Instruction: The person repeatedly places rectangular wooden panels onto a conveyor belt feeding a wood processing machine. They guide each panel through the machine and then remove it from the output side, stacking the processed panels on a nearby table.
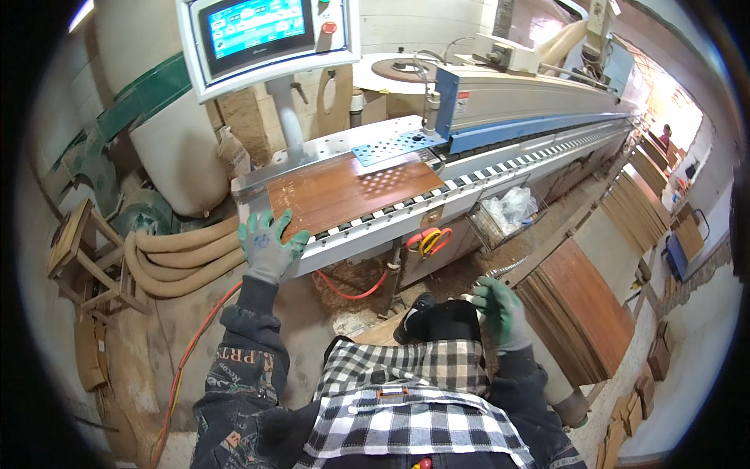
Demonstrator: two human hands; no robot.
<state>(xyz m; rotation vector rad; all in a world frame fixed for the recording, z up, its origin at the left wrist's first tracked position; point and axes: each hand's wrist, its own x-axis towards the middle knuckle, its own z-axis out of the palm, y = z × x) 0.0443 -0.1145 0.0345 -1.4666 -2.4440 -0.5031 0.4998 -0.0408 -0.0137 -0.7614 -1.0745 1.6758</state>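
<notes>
A brown wood-grain panel (pixel 328 195) lies on the edge-banding machine's roller track (pixel 539 156), partly beside a blue perforated plate (pixel 391 148). My left hand (pixel 269 244), in a grey and green glove, is spread open on the panel's near left corner. My right hand (pixel 500 313), gloved the same, hangs right of my legs with loosely bent fingers apart, near a stack of brown panels (pixel 590 297). A red and yellow handled tool (pixel 428 242) hangs on the machine's front.
A control screen (pixel 254 27) stands above. Thick hoses (pixel 180 262), a wooden stool (pixel 86 250) and a red air hose (pixel 195 344) are at left. A bin with plastic (pixel 508 211) is under the track. More panel stacks (pixel 633 203) and a distant person (pixel 665 137) are at right.
</notes>
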